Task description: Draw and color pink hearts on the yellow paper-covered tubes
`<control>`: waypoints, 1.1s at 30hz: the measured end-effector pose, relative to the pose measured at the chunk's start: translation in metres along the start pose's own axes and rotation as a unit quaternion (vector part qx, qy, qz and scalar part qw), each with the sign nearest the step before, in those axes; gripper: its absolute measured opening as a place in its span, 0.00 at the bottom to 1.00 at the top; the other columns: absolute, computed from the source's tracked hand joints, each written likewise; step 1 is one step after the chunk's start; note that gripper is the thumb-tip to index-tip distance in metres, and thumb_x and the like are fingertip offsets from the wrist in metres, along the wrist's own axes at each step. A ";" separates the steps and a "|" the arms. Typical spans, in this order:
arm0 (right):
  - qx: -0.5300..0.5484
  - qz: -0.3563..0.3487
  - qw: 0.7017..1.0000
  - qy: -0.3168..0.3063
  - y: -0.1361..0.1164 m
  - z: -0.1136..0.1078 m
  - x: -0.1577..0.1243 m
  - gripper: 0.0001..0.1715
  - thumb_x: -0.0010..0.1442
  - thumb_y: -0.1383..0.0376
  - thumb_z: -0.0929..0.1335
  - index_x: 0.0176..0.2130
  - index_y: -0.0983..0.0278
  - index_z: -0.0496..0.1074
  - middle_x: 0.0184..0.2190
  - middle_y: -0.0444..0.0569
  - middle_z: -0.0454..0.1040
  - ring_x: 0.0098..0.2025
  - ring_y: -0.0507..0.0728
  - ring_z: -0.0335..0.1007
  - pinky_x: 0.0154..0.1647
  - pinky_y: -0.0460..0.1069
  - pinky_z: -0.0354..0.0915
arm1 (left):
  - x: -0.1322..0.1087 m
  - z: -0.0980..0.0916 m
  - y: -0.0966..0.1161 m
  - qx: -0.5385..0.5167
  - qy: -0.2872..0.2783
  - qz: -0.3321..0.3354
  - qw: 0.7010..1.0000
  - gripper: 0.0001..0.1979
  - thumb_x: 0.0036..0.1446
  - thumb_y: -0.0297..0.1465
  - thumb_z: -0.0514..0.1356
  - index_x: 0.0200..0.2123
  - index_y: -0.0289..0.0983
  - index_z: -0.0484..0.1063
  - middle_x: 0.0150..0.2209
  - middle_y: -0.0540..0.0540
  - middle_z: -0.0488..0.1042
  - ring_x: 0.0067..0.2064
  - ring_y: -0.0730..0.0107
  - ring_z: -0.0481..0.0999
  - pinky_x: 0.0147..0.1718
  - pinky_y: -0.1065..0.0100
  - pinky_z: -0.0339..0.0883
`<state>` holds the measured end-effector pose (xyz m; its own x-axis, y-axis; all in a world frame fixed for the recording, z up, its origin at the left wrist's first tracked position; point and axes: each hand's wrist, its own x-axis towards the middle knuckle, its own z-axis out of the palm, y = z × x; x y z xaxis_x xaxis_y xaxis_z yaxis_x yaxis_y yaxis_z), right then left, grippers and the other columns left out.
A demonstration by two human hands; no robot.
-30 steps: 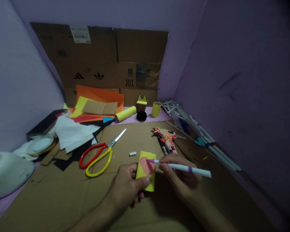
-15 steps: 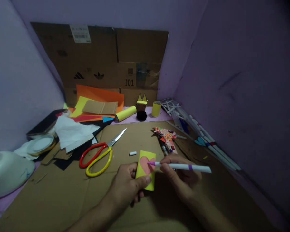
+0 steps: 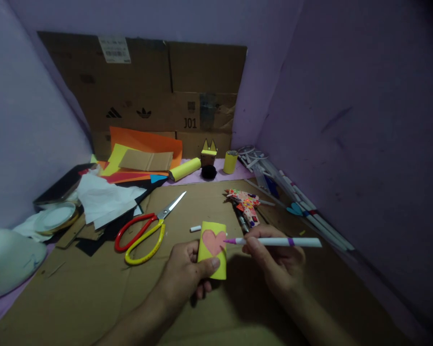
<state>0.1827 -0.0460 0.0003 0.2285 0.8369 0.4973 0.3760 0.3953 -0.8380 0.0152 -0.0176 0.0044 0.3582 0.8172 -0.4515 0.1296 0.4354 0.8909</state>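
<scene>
My left hand [image 3: 189, 274] grips a yellow paper-covered piece [image 3: 220, 273] by its lower left side, thumb across the front. On its face is a pink heart [image 3: 212, 241]. Between the thumb and fingers of my right hand [image 3: 274, 257] is a white felt-tip marker [image 3: 276, 242] with a purple band, lying nearly level. Its purple tip points left at the heart's right edge; whether it touches I cannot tell. A small white marker cap [image 3: 195, 228] lies just behind the yellow piece. Scissors [image 3: 144, 235] with one red and one yellow handle rest to the left.
A floral pencil case [image 3: 246, 204] lies beyond my right hand. Yellow rolls [image 3: 185, 169] and a small eared cardboard figure [image 3: 209, 156] stand at the back. Paper scraps [image 3: 108, 197] and a white bowl [image 3: 10, 262] are at left, white sticks [image 3: 310, 221] along the right wall.
The marker's tip has moved from the middle of the heart to its right edge, and the right hand has shifted slightly right. The left hand and yellow piece sit a little further left in view.
</scene>
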 end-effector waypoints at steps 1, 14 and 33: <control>-0.005 0.007 1.000 0.008 -0.001 0.000 0.000 0.08 0.58 0.64 0.66 0.27 0.62 0.71 0.18 0.42 0.68 0.19 0.51 0.63 0.18 0.44 0.57 | 0.000 0.000 0.000 -0.008 0.000 0.000 1.000 0.14 0.41 0.38 0.63 0.25 0.33 0.68 0.11 0.53 0.67 0.10 0.81 0.58 0.07 0.80 0.49; 0.000 -0.041 0.998 -0.056 -0.003 0.004 0.000 0.07 0.56 0.67 0.67 0.26 0.63 0.72 0.19 0.43 0.71 0.20 0.51 0.66 0.19 0.44 0.60 | 0.003 -0.002 -0.003 -0.022 0.003 0.008 1.000 0.14 0.41 0.38 0.64 0.26 0.33 0.67 0.11 0.53 0.67 0.10 0.82 0.58 0.08 0.81 0.49; -0.008 -0.025 1.000 -0.008 0.000 0.005 -0.001 0.07 0.56 0.67 0.67 0.27 0.63 0.73 0.20 0.44 0.71 0.20 0.51 0.66 0.19 0.44 0.59 | 0.003 -0.002 -0.003 -0.026 0.003 0.011 1.000 0.15 0.40 0.39 0.64 0.25 0.33 0.67 0.11 0.52 0.68 0.10 0.82 0.58 0.08 0.80 0.49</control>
<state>0.1778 -0.0446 -0.0016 0.1955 0.8217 0.5353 0.4007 0.4313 -0.8084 0.0136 -0.0159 0.0002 0.3549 0.8290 -0.4322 0.0737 0.4361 0.8969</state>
